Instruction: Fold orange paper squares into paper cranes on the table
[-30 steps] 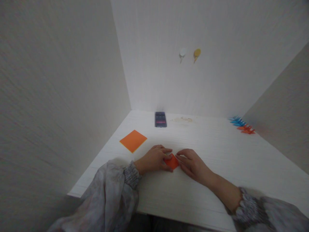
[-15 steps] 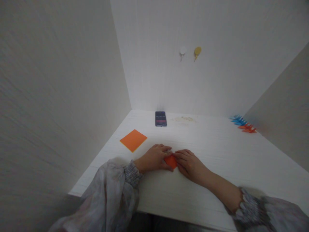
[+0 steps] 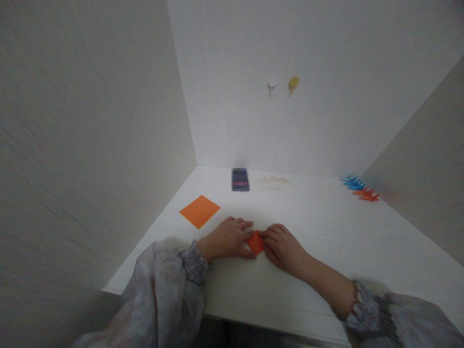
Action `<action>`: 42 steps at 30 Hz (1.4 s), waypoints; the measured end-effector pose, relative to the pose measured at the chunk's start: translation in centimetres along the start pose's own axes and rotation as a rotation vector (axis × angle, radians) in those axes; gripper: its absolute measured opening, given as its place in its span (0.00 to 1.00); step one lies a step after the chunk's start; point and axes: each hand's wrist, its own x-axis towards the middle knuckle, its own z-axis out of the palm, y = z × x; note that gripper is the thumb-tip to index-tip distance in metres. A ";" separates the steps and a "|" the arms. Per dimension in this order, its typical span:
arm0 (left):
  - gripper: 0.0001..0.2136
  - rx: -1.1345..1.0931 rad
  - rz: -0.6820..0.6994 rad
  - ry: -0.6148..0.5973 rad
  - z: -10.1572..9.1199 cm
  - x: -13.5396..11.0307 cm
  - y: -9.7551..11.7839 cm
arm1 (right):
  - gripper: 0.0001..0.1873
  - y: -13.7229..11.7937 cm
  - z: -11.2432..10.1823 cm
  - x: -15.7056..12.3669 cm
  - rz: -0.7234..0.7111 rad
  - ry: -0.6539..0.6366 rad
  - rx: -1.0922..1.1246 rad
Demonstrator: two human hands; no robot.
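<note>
A small folded piece of orange origami paper [image 3: 255, 243] lies diamond-shaped on the white table, between my two hands. My left hand [image 3: 227, 238] holds it from the left, thumb at the near corner and a finger on its left edge. On the other side, my right hand [image 3: 286, 246] has its fingers closed at the right corner of the paper. The tips of the right fingers partly cover that edge. A larger flat square of orange paper [image 3: 200, 211] with a thin yellow rim rests up and left of my left hand.
A dark, blurred-out rectangular object [image 3: 240, 180] stands by the back wall. Several folded blue paper figures [image 3: 353, 182] and orange-red paper figures [image 3: 367, 194] line the right back corner. A white hook [image 3: 272, 83] and a yellow hook [image 3: 293, 83] are on the wall. Panels enclose both sides.
My left fingers have drawn back slightly to the left, so more of the folded paper's top shows. The right hand stays at the right corner. The view has shifted slightly.
</note>
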 end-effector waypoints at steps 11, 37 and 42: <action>0.24 -0.069 0.035 -0.010 -0.4 -0.9 -0.6 | 0.10 -0.1 -0.3 0.0 -0.021 0.011 -0.019; 0.16 -0.183 0.076 0.074 0.9 0.9 1.0 | 0.08 1.3 0.3 -0.9 0.028 0.036 0.092; 0.18 -0.210 0.057 0.053 0.8 0.8 1.0 | 0.11 2.0 -1.4 -1.4 -0.090 -0.048 0.157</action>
